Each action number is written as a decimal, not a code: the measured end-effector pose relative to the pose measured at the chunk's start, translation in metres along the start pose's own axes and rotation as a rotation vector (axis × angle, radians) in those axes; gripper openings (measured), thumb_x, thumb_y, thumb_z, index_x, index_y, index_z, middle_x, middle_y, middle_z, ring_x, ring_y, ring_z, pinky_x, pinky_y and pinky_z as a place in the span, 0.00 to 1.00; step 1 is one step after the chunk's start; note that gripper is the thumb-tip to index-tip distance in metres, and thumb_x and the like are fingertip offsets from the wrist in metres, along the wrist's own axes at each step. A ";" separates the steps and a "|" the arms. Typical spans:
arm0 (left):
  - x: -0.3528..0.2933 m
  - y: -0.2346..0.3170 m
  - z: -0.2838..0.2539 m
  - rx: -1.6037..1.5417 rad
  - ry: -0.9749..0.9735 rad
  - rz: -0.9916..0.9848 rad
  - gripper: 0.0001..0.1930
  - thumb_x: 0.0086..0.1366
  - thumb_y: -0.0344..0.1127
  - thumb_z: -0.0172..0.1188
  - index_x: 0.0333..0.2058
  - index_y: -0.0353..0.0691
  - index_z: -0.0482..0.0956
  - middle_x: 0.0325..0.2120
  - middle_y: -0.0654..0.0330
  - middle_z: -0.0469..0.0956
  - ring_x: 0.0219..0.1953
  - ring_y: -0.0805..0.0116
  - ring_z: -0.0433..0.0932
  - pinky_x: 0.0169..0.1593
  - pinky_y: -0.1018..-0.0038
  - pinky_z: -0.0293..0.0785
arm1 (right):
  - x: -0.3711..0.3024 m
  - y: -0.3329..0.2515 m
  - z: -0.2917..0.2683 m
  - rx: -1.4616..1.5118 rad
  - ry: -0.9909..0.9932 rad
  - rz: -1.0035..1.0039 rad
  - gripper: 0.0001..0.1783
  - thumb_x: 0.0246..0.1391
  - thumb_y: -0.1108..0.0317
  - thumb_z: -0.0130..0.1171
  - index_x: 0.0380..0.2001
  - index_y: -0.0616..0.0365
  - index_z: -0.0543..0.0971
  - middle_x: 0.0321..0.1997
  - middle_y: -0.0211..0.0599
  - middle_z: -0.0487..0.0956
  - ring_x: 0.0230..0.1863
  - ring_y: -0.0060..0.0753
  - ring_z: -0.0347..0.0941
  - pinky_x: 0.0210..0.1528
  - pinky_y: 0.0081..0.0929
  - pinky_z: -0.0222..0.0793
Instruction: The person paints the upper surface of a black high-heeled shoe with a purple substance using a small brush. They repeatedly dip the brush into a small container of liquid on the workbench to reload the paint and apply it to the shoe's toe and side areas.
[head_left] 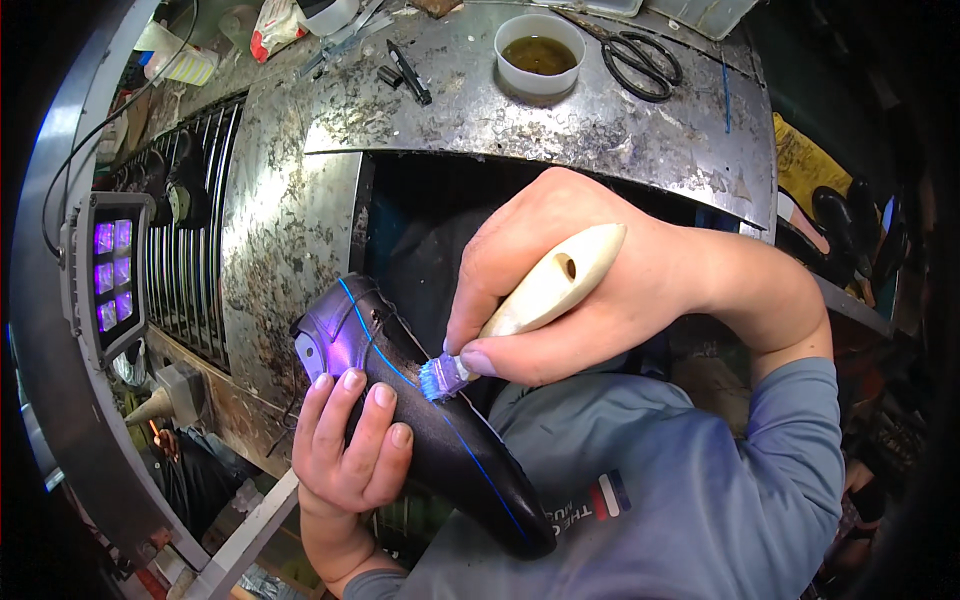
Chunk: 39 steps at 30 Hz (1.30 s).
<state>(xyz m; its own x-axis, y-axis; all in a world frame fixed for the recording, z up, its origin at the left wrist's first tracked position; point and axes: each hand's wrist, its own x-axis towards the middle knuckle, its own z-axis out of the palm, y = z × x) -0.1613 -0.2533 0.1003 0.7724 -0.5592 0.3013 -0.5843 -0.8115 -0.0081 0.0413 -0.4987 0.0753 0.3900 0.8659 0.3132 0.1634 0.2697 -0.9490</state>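
Note:
My left hand (355,440) is closed around the side of a black shoe upper (450,470), fingertips on its surface. A thin blue line runs along the upper, and violet light falls on the end farther from me. In my right hand (580,260) is a brush (555,280) with a pale handle that has a hole in it. Its blue-tinted bristles touch the upper near the blue line. The palm side of my left hand and the underside of the upper are hidden.
Ahead stands a worn metal bench (450,110) with a white bowl of brownish liquid (540,55), black scissors (640,65) and a black pen (408,72). To the left are a lit violet lamp (115,270) and a metal grille (215,250). Dark shoes (850,225) lie at right.

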 end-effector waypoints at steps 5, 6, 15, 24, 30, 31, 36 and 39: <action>0.002 -0.002 0.002 0.013 0.001 -0.001 0.14 0.71 0.29 0.56 0.54 0.41 0.70 0.51 0.50 0.80 0.51 0.44 0.81 0.53 0.47 0.81 | -0.003 -0.006 -0.003 -0.024 -0.028 -0.032 0.05 0.52 0.69 0.70 0.31 0.57 0.87 0.26 0.35 0.84 0.27 0.36 0.81 0.30 0.29 0.76; 0.002 -0.003 0.002 0.013 0.001 -0.003 0.14 0.71 0.29 0.56 0.54 0.41 0.70 0.51 0.50 0.81 0.51 0.44 0.82 0.53 0.47 0.82 | -0.005 -0.007 -0.003 -0.021 -0.026 -0.038 0.05 0.52 0.69 0.70 0.31 0.57 0.87 0.26 0.34 0.84 0.27 0.36 0.81 0.30 0.29 0.76; 0.007 -0.004 0.006 0.025 -0.007 -0.064 0.14 0.70 0.27 0.58 0.52 0.40 0.71 0.49 0.49 0.83 0.51 0.43 0.82 0.53 0.47 0.82 | -0.010 -0.018 -0.005 -0.046 -0.031 -0.120 0.04 0.51 0.71 0.69 0.31 0.57 0.87 0.27 0.34 0.84 0.26 0.36 0.81 0.28 0.29 0.75; 0.004 -0.007 0.013 0.045 0.005 -0.106 0.13 0.70 0.27 0.59 0.51 0.37 0.72 0.49 0.47 0.83 0.50 0.43 0.83 0.52 0.49 0.83 | -0.014 -0.027 -0.005 -0.090 -0.048 -0.183 0.05 0.49 0.74 0.69 0.31 0.58 0.86 0.27 0.36 0.83 0.26 0.38 0.82 0.28 0.29 0.77; 0.003 -0.010 0.018 0.067 0.008 -0.136 0.14 0.69 0.27 0.60 0.52 0.36 0.72 0.49 0.46 0.83 0.51 0.44 0.83 0.53 0.51 0.82 | -0.014 -0.032 -0.004 -0.159 -0.030 -0.256 0.05 0.48 0.74 0.69 0.31 0.60 0.85 0.25 0.37 0.82 0.25 0.39 0.82 0.26 0.31 0.77; 0.003 -0.010 0.017 0.060 0.001 -0.146 0.14 0.69 0.27 0.60 0.52 0.36 0.72 0.49 0.46 0.83 0.51 0.43 0.83 0.53 0.51 0.82 | -0.015 -0.034 -0.005 -0.176 -0.030 -0.260 0.05 0.48 0.74 0.69 0.31 0.60 0.85 0.25 0.37 0.82 0.25 0.39 0.82 0.26 0.31 0.77; 0.000 -0.011 0.020 0.044 -0.007 -0.187 0.15 0.69 0.26 0.58 0.53 0.35 0.73 0.49 0.45 0.83 0.51 0.41 0.83 0.53 0.49 0.82 | -0.018 -0.040 -0.004 -0.182 -0.028 -0.257 0.05 0.46 0.75 0.70 0.30 0.60 0.86 0.25 0.37 0.82 0.24 0.38 0.82 0.25 0.30 0.77; -0.001 -0.011 0.021 0.013 -0.006 -0.215 0.17 0.67 0.26 0.57 0.55 0.34 0.73 0.51 0.43 0.82 0.52 0.40 0.82 0.54 0.49 0.81 | -0.018 -0.042 -0.004 -0.184 -0.019 -0.271 0.05 0.46 0.75 0.70 0.30 0.60 0.86 0.24 0.37 0.82 0.24 0.37 0.82 0.25 0.29 0.77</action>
<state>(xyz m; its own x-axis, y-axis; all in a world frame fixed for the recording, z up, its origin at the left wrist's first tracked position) -0.1506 -0.2468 0.0802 0.8804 -0.3739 0.2919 -0.4026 -0.9143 0.0432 0.0309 -0.5276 0.1097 0.2929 0.7810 0.5515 0.4204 0.4129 -0.8080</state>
